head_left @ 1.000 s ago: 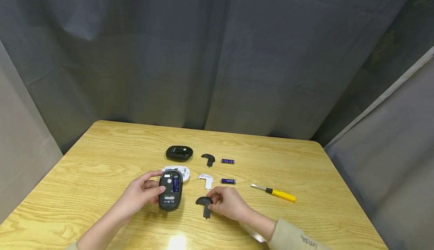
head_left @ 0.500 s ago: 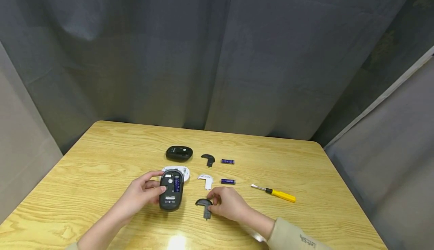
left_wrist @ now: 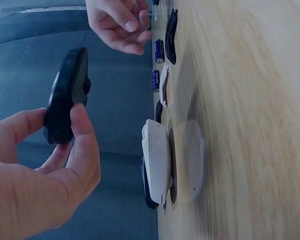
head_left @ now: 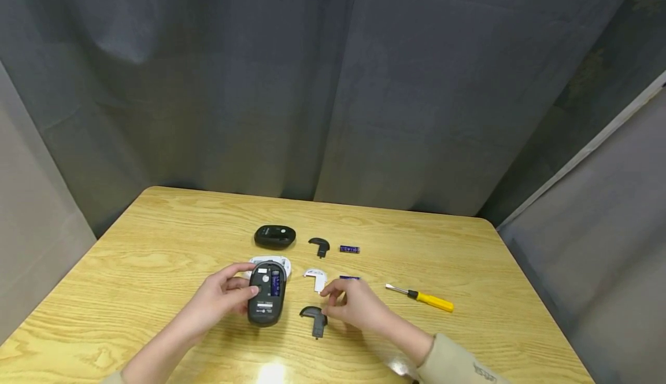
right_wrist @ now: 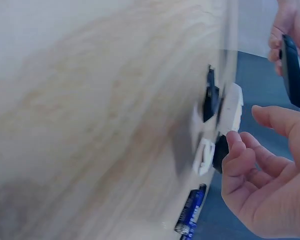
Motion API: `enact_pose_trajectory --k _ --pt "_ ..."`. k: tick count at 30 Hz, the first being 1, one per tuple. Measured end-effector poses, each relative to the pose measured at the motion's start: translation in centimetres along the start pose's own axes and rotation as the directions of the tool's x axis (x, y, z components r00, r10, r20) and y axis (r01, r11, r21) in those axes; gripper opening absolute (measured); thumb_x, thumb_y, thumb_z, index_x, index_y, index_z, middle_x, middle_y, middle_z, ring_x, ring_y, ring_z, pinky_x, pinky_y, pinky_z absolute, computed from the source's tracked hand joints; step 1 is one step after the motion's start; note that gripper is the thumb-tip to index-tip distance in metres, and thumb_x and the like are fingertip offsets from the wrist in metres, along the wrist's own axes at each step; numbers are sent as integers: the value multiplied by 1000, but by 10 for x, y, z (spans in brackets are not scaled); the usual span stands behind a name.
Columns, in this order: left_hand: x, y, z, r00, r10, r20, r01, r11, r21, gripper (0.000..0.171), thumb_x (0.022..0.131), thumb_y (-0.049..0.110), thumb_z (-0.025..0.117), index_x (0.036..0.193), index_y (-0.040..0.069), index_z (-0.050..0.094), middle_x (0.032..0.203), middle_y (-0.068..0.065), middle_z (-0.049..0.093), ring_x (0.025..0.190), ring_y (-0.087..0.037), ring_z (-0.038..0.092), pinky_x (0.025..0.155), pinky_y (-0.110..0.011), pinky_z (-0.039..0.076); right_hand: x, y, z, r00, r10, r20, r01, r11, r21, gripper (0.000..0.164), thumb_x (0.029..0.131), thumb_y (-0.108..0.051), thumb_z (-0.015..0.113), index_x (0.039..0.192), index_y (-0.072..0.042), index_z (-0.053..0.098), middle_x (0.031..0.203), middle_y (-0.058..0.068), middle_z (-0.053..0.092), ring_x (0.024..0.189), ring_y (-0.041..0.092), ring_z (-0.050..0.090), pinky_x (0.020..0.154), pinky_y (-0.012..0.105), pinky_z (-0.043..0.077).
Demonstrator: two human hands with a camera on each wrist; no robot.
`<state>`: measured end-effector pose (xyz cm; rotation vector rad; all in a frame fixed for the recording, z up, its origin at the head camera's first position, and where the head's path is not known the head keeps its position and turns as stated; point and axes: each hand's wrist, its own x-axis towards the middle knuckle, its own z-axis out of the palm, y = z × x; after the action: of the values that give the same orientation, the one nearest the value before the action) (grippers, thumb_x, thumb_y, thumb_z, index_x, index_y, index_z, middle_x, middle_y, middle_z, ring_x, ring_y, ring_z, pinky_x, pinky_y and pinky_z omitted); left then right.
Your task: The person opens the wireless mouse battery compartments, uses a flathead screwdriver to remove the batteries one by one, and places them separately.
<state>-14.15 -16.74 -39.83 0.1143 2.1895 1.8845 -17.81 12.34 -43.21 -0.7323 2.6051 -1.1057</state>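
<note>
My left hand [head_left: 221,298] grips a black computer mouse [head_left: 266,310] by its sides, held up off the table with its underside facing me. A blue battery [head_left: 276,283] sits in the mouse's uncovered slot. Just right of it, a black T-shaped battery cover [head_left: 318,327] lies on the table. My right hand [head_left: 359,307] hovers beside that cover. In the right wrist view the thumb and fingers of the right hand [right_wrist: 270,185] are apart, with nothing between them. Behind the held mouse lies a white mouse [head_left: 283,261], partly hidden.
Farther back are another black mouse [head_left: 274,236], a black cover [head_left: 319,246] and a battery [head_left: 350,249]. A white cover [head_left: 318,280] lies nearer, with a second battery [head_left: 349,278] mostly behind my right hand. A yellow-handled screwdriver [head_left: 432,301] lies to the right.
My right hand has let go of the black cover, leaving it on the table, and has risen slightly. The left hand has shifted the black mouse a little to the right.
</note>
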Motion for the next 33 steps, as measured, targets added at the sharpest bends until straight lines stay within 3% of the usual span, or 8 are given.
enact_pose_trajectory --k 12,21,33 --pt "2 1 6 998 26 55 -25 1000 -18 61 87 16 66 137 -3 39 104 -17 64 82 -23 65 70 -36 56 -4 -20 -15 1000 7 -25 -7 1000 11 22 84 -18 69 103 -9 68 81 -7 65 57 12 50 48 20 41" --pt "3 3 13 996 32 83 -30 999 -34 58 87 16 65 137 -2 40 105 -17 64 83 -23 66 70 -37 56 -7 -33 -26 996 -18 -87 20 1000 20 23 87 -26 66 107 -16 67 84 -9 67 70 9 55 61 22 46" --pt "8 15 15 990 56 130 -59 998 22 57 87 13 64 135 -6 41 95 -15 65 75 -21 65 66 -35 56 -1 -47 -33 997 -25 -79 37 987 156 29 90 -33 63 115 -18 65 93 -3 70 84 14 64 73 27 50"
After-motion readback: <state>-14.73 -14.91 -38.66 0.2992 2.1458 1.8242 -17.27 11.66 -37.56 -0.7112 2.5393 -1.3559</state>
